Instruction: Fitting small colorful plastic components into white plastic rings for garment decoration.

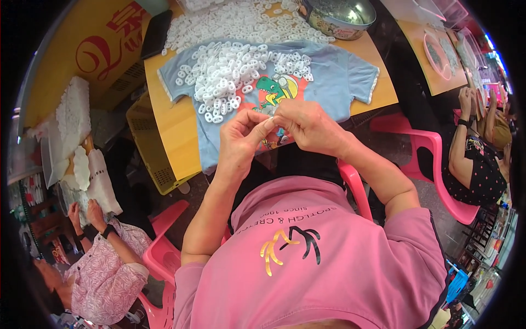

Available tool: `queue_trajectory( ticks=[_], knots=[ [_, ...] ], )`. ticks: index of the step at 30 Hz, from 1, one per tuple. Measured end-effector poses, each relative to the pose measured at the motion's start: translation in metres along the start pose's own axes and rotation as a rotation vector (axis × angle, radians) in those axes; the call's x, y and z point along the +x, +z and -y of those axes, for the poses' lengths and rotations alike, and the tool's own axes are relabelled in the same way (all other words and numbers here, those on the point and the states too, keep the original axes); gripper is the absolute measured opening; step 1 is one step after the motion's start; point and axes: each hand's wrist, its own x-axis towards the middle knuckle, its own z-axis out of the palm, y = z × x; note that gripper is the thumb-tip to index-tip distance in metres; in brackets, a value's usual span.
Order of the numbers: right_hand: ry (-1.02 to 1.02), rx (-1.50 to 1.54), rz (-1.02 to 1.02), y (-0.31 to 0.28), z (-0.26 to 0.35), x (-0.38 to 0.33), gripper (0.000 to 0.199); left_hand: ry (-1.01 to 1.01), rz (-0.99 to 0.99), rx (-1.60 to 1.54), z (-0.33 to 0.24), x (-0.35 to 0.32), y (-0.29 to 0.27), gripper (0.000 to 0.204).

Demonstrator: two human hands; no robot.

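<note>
L hand (245, 134) & R hand (311, 125): grip pinching sm. white pc. (270, 117), mostly hidden by fingertips, above blue T-shirt (334, 71). White two-hole pcs. (230, 71) heaped there block part of its print. Farther on desk (175, 131): round tin (345, 29), cut off.

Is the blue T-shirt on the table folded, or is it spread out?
Spread out: the blue T-shirt lies with both sleeves extended and its printed front facing up, white plastic pieces heaped on it.
</note>
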Motion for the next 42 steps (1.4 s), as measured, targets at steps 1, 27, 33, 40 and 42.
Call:
queue_trajectory(
  ticks=[1, 27, 33, 40, 42],
  knots=[
    [0.018, 0.004, -0.023, 0.004, -0.005, 0.0, 0.014, -0.003, -0.019, -0.008, 0.001, 0.002, -0.001, 0.011],
    [-0.057, -0.635, 0.013, 0.03, -0.039, 0.067, 0.015, 0.129, -0.245, -0.152, -0.002, -0.003, -0.036, 0.012],
    [-0.042, -0.573, 0.017, 0.03, -0.046, 0.062, 0.016, 0.138, -0.228, -0.13, -0.002, 0.001, -0.032, 0.013],
    [-0.074, -0.486, -0.046, 0.021, -0.053, 0.061, 0.018, 0.155, -0.244, -0.077, 0.0, 0.009, -0.023, 0.013],
    [-0.126, -0.404, -0.117, 0.013, -0.045, 0.061, 0.02, 0.176, -0.245, -0.043, 0.001, 0.01, -0.019, 0.014]
  ],
)
